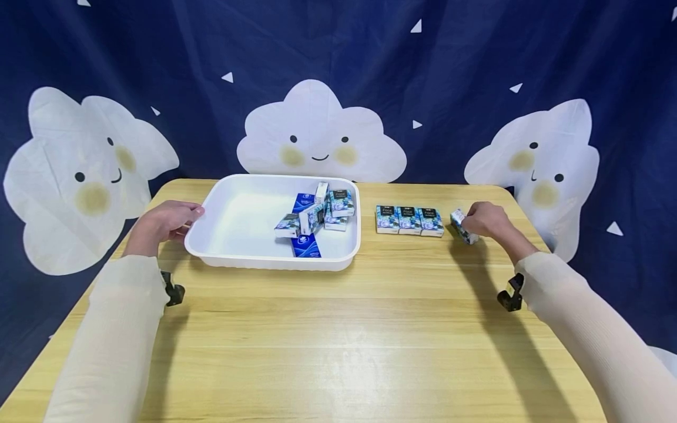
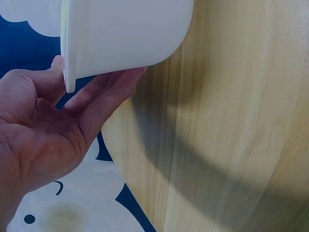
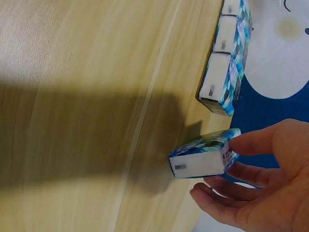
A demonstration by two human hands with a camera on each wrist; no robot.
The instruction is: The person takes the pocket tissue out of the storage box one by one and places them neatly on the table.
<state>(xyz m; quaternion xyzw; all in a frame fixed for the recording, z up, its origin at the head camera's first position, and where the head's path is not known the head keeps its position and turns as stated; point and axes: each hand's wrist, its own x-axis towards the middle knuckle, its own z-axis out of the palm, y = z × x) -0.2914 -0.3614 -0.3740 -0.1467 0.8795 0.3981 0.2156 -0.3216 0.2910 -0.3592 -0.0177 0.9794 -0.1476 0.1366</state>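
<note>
My left hand point(image 1: 168, 221) grips the left end of a white plastic tray point(image 1: 233, 261). In the left wrist view its thumb lies on the rim and the fingers point(image 2: 113, 94) reach along the outer wall. My right hand point(image 1: 488, 220) pinches a small blue floral tissue pack point(image 3: 200, 162) between thumb and fingers. That pack is tilted, at the right of the table. To its left, a row of three matching tissue packs point(image 1: 409, 220) lies side by side. Inside the tray, several floral packs point(image 1: 312, 218) and plain blue packs point(image 1: 307, 247) are heaped toward the right end.
Everything stands on a light wood table point(image 1: 317, 329) with rounded far corners. Behind it hangs a dark blue curtain point(image 1: 338, 35) with white smiling clouds. Black wrist mounts point(image 1: 173, 289) sit on both sleeves.
</note>
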